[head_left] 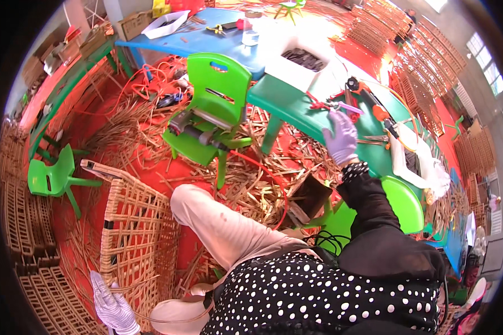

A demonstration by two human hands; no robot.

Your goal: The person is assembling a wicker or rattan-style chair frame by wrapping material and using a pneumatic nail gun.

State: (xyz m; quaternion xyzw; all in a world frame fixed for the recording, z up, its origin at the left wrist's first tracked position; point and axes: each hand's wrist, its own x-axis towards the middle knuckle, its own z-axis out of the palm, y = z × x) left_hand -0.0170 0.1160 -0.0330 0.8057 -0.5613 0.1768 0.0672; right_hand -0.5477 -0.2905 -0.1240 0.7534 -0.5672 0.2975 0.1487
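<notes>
My left hand (113, 308), in a pale striped glove, is at the lower left edge of an upright woven rattan panel (134, 223). Its fingers lie along the outer side and its thumb on the inner side, with the edge between them. Loose strands run from there past my knee. On the green table, my right hand (342, 138) reaches out in a pale purple glove, thumb apart from the fingers. Its fingertips are beside red-handled pliers (318, 103) and a purple-handled tool (349, 107); whether they touch is unclear. An orange-and-black power tool (371, 100) lies to the right.
A white box (296, 70) of dark pieces stands on the green table (285, 103). A nail gun (193, 125) with a red hose rests on the green chair (218, 84). Cane scraps (257, 192) litter the red floor. Stacked woven panels (56, 304) stand at left.
</notes>
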